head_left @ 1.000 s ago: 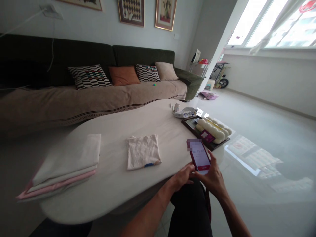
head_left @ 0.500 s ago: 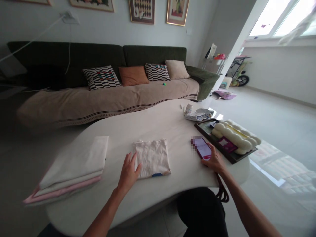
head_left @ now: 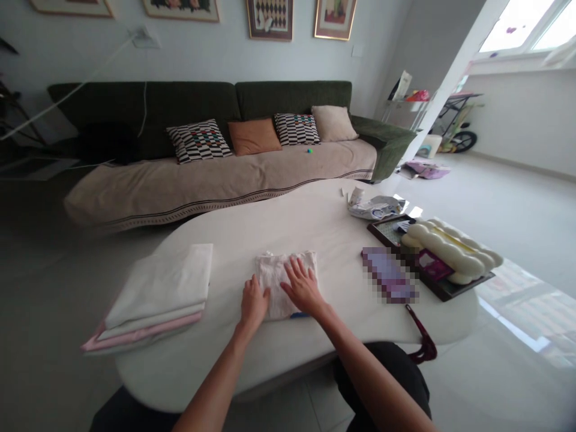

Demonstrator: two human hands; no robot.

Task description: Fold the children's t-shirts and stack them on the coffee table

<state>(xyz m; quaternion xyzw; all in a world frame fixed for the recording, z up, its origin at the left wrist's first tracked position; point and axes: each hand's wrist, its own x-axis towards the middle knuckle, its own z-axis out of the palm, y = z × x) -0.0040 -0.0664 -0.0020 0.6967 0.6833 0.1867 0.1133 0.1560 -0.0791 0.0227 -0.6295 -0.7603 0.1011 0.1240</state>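
The left hand [head_left: 254, 307] and right hand [head_left: 303, 288] press spread flat on one folded cloth [head_left: 281, 282]. Three folded fabrics [head_left: 157, 294] stack just beside it.

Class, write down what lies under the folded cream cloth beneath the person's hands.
The folded cream cloth lies on the white table; a blue strip peeks out at its near edge. Anything else beneath is hidden.

1 head-worn camera, wide angle, looks forward and down from above, close over the near edge of the white table [head_left: 315, 222] onto the left hand [head_left: 254, 306] and right hand [head_left: 303, 287]; the green sofa [head_left: 292, 99] and framed pictures [head_left: 270, 18] lie farther off, straight ahead.
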